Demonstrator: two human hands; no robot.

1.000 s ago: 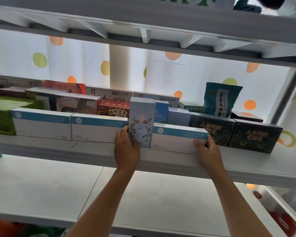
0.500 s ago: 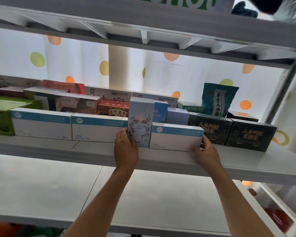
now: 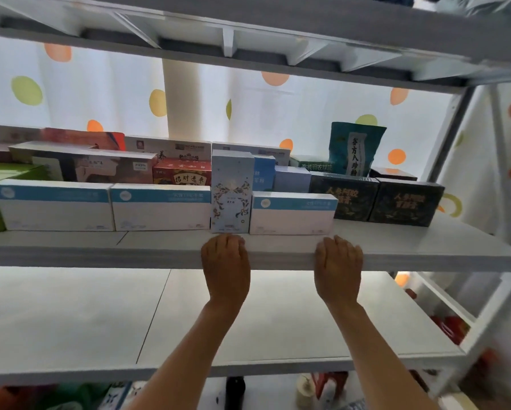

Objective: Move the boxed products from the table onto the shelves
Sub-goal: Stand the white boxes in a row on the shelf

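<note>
We have let go of the boxes. Our left hand (image 3: 225,269) and right hand (image 3: 338,269) have pulled back to the shelf (image 3: 425,250) edge, each grip loose and holding nothing. The tall flowery box (image 3: 231,192) and blue-striped white box (image 3: 292,213) stand side by side there. A dotted curtain (image 3: 292,113) hangs behind.

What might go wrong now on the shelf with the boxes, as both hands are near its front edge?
The tall floral box stands upright on a narrow base near the shelf edge; a bump from the left hand could tip it. The right hand could likewise nudge the white and blue box out of line.
</note>
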